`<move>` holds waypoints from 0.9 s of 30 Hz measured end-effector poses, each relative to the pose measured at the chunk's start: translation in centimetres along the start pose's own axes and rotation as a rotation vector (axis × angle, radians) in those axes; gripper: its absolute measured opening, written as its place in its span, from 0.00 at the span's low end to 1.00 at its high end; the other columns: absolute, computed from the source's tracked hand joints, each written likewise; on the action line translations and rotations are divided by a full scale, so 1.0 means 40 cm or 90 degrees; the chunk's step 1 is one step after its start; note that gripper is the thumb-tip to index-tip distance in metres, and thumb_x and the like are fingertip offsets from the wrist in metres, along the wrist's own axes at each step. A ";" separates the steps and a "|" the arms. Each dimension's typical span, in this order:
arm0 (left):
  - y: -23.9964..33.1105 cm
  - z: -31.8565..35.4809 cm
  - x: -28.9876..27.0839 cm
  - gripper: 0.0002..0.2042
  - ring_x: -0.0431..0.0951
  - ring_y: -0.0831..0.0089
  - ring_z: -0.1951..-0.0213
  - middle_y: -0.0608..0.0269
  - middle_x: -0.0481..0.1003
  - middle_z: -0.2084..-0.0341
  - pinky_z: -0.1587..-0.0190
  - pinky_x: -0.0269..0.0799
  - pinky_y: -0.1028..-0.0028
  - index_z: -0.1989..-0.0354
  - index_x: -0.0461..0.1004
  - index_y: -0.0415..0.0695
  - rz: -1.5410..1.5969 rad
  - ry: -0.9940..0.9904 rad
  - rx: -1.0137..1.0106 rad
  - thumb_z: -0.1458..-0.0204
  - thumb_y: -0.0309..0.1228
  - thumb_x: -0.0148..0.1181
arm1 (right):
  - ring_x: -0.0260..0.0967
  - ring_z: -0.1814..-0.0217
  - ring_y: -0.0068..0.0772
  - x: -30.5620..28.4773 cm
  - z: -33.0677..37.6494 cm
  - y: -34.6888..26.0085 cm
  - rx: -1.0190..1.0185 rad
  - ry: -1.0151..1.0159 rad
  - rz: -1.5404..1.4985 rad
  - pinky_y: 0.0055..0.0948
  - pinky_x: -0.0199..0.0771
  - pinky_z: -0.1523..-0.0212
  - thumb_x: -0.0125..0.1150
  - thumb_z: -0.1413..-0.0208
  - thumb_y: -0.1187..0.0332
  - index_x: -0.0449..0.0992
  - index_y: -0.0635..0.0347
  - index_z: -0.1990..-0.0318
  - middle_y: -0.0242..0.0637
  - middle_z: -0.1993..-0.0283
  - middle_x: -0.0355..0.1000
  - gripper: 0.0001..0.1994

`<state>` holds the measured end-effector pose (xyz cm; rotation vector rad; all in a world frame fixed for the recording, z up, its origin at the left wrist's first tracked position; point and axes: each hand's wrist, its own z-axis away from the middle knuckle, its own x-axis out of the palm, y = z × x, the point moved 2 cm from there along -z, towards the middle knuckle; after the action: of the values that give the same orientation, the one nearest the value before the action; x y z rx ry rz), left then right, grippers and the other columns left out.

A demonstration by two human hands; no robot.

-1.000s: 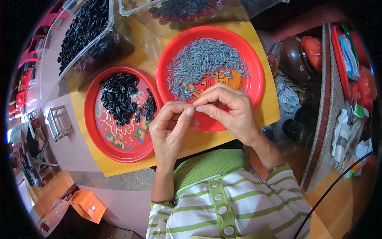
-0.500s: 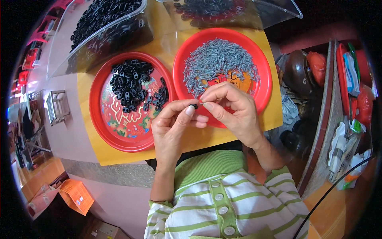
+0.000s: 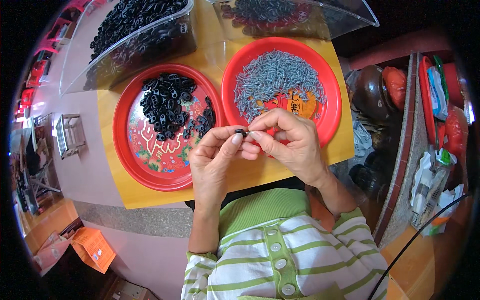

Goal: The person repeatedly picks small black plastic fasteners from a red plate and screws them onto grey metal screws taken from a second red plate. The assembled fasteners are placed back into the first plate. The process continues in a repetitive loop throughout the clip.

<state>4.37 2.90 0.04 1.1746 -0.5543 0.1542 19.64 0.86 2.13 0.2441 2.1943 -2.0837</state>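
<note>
My left hand (image 3: 214, 159) pinches a small black plastic piece (image 3: 241, 132) between thumb and fingers. The thumb and forefinger of my right hand (image 3: 295, 142) are closed on a small metal screw (image 3: 248, 133), its tip meeting the black piece. Most of the screw is hidden by the fingertips. To the left, a red tray (image 3: 129, 167) bears a heap of similar black two-holed pieces (image 3: 167, 100). Beyond my right hand is a red plate (image 3: 330, 117) with a heap of grey screws (image 3: 277, 75).
Two clear plastic bins stand at the far side: one bin (image 3: 135, 42) full of black pieces, another bin (image 3: 320, 22) holding more small parts. Yellow paper (image 3: 135, 197) lies under the trays. A brown jar (image 3: 372, 92) and bagged goods sit at right, an orange basket (image 3: 95, 250) at lower left.
The screw has come closer into the black piece, and less of it shows between my hands. The black piece has turned slightly. The view has shifted a little.
</note>
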 end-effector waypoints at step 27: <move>0.017 -0.007 0.013 0.07 0.77 0.75 0.70 0.57 0.76 0.70 0.66 0.76 0.79 0.61 0.71 0.30 -0.143 0.012 0.098 0.46 0.20 0.52 | 0.72 0.70 0.28 0.021 -0.009 0.011 0.016 0.010 0.006 0.25 0.72 0.71 0.56 0.48 0.76 0.70 0.64 0.65 0.37 0.69 0.70 0.04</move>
<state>4.64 3.34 0.77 1.3751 -0.3958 0.0161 18.91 1.27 1.54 0.2746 2.1728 -2.1120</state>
